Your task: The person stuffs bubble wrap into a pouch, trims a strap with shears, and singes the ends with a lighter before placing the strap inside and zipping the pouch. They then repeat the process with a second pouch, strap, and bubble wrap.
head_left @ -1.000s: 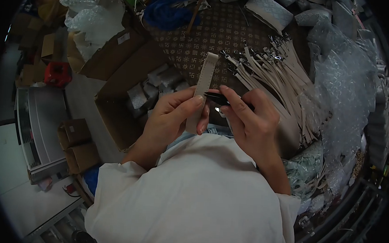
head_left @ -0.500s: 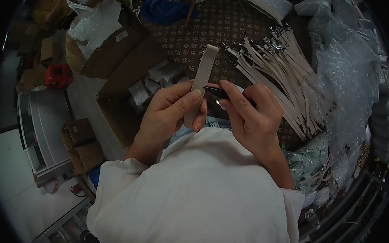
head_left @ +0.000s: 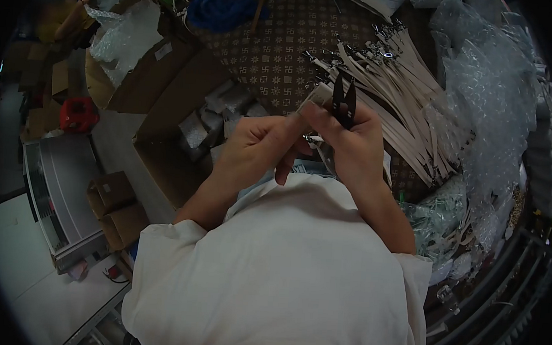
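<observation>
My left hand (head_left: 252, 147) is closed on a beige strap with stitched edges (head_left: 319, 94), in front of my chest. Only the strap's upper end shows plainly; fingers cover much of the rest. My right hand (head_left: 358, 149) keeps black thread snips (head_left: 343, 106) in its grip, their two blades pointing up and slightly apart. The right thumb and fingers also press on the strap, close against my left fingers. A shiny metal clasp (head_left: 310, 138) shows just below, between the hands.
A pile of beige straps with metal clasps (head_left: 397, 104) lies to the right on the patterned tablecloth (head_left: 276, 65). Bubble wrap (head_left: 488, 109) is heaped beyond it. On the left stands an open cardboard box (head_left: 166, 102) with wrapped packets inside. Blue material (head_left: 220, 4) lies at the back.
The snips have swung from pointing left at the strap's edge to pointing upward. My right hand has moved in to the strap, which now shows less and tilts to the right.
</observation>
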